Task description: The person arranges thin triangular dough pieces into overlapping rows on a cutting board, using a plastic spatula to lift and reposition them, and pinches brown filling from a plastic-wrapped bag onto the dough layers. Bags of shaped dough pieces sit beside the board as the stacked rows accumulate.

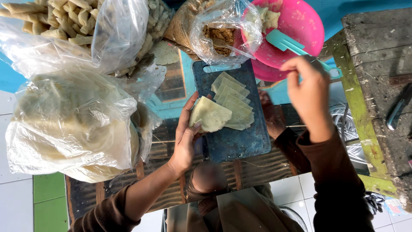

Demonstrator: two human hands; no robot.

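On the dark cutting board, at its left edge, the left hand has a wrapper pinched: thumb on top, fingers curled loosely beneath, so the sheet lifts off the board while its far edge overlaps the row of other wrappers. The right hand is raised over the board's upper right corner, fingers closed around the handle of a teal spoon whose head rests in the pink bowl.

For this step I would judge a light grip best: the sheet looks thin and soft, so pinching near one corner with the thumb flat, not with the nail, should keep it from tearing. Supporting it from below with the fingers ought to stop it folding on itself. The spoon wants a modest scoop; too much filling could split so thin a sheet.

The wrapper is pale yellow-green, roughly square, matte, with a faint darker patch near the middle, and it bends a little at the held edge. The others lie fanned in an overlapping row on the board.

Nearby, a clear bag holds brown crumbs, and a large plastic bag of pale sheets lies to the left. Finished rolls are piled at top left.
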